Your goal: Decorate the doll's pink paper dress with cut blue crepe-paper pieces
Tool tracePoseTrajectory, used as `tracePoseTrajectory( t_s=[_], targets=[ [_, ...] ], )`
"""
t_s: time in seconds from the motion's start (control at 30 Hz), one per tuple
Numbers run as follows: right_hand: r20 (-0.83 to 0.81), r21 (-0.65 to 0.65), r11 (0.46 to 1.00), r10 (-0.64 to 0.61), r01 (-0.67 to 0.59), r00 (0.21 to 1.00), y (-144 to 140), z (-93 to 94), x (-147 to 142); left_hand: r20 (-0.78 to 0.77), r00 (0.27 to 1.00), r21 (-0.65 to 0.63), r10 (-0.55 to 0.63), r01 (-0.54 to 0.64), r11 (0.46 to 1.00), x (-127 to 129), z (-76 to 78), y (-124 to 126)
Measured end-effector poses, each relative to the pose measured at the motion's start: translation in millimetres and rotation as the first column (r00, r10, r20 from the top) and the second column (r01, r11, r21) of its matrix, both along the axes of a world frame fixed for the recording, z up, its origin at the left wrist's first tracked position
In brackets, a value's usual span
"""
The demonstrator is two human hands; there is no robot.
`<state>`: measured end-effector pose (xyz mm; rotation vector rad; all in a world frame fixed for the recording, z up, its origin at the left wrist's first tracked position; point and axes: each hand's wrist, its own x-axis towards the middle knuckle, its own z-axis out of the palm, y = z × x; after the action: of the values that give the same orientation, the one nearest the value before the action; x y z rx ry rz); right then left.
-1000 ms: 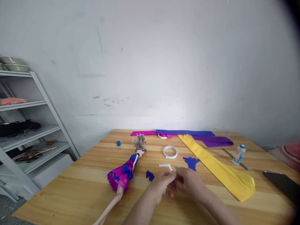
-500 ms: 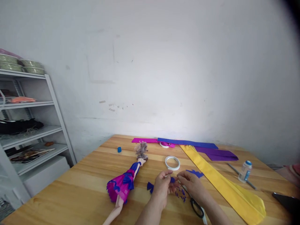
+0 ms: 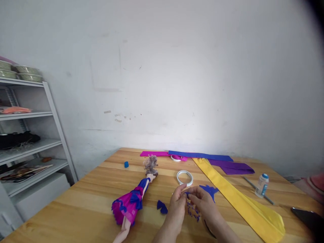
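Note:
My left hand point(image 3: 178, 204) and my right hand point(image 3: 202, 201) meet above the tabletop, fingertips pinched around a small blue paper piece point(image 3: 187, 194) that they mostly hide. Tiny blue scraps point(image 3: 193, 212) lie below and between the hands. Under my right forearm, part of a dark scissors handle point(image 3: 209, 229) shows; the rest is covered. Left of my left hand lies a blue bow-shaped piece point(image 3: 162, 207). Beyond my right hand is a jagged blue paper offcut point(image 3: 209, 191). A doll point(image 3: 131, 202) in a magenta and blue dress lies to the left.
A white tape roll point(image 3: 184, 178) lies beyond my hands. Yellow point(image 3: 235, 192), purple point(image 3: 236, 167), blue point(image 3: 199, 155) and magenta point(image 3: 154, 153) strips stretch across the table. At right are a glue bottle point(image 3: 262, 185), a grey rod point(image 3: 249, 182) and a dark object point(image 3: 306, 216); a blue cap point(image 3: 126, 164) is at left.
My fingers have drawn closer together and cover more of the small blue piece. My right hand and forearm now hide most of the scissors. The view has shifted slightly.

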<state>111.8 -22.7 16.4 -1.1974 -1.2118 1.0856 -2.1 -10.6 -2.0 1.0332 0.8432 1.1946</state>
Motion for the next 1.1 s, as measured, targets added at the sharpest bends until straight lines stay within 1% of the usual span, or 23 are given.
tracePoseTrajectory(
  t_s=[0.1, 0.23, 0.3, 0.4, 0.5, 0.67, 0.8, 0.97, 1.1],
  targets=[
    [0.002, 0.015, 0.999, -0.036, 0.036, 0.999, 0.3, -0.2, 2.2, -0.052, 0.998, -0.017, 0.018, -0.019, 1.0, 1.4, -0.7, 1.5],
    [0.007, -0.006, 0.996, -0.09, 0.09, 0.996, 3.7, -5.8, 6.7, -0.132, 0.987, -0.029, 0.09, -0.095, 0.995, 1.7, 1.5, 5.0],
    [0.009, -0.026, 0.997, -0.076, 0.077, 0.997, 4.3, -7.2, 7.3, -0.155, 0.981, -0.016, 0.112, -0.116, 0.993, 1.7, 3.0, 5.8],
    [-0.011, -0.041, 0.998, -0.048, 0.047, 0.999, 3.5, -6.7, 6.4, -0.148, 0.982, -0.004, 0.119, -0.121, 0.993, 2.1, 4.6, 5.3],
    [-0.064, -0.045, 0.998, -0.036, 0.034, 0.997, 2.8, -6.0, 5.6, -0.13, 0.985, -0.015, 0.113, -0.116, 0.993, 2.9, 6.2, 3.9],
    [-0.097, -0.032, 0.999, -0.014, 0.011, 0.995, 2.4, -6.4, 6.5, -0.076, 0.993, -0.011, 0.091, -0.092, 0.996, 3.0, 9.2, 3.3],
    [-0.139, -0.055, 0.998, 0.002, -0.009, 0.99, 1.4, -5.3, 7.0, -0.032, 0.998, -0.018, 0.06, -0.061, 0.998, 1.5, 6.8, 4.9],
    [-0.192, -0.025, 0.999, 0.016, -0.021, 0.981, 0.0, -3.8, 7.1, 0.08, 0.996, -0.014, 0.028, -0.027, 1.0, -0.4, 2.2, 5.4],
    [-0.217, -0.009, 1.0, 0.027, -0.03, 0.976, -1.0, -1.6, 6.3, 0.146, 0.989, -0.041, 0.009, -0.003, 0.999, -0.3, 5.5, 3.0]
  ],
)
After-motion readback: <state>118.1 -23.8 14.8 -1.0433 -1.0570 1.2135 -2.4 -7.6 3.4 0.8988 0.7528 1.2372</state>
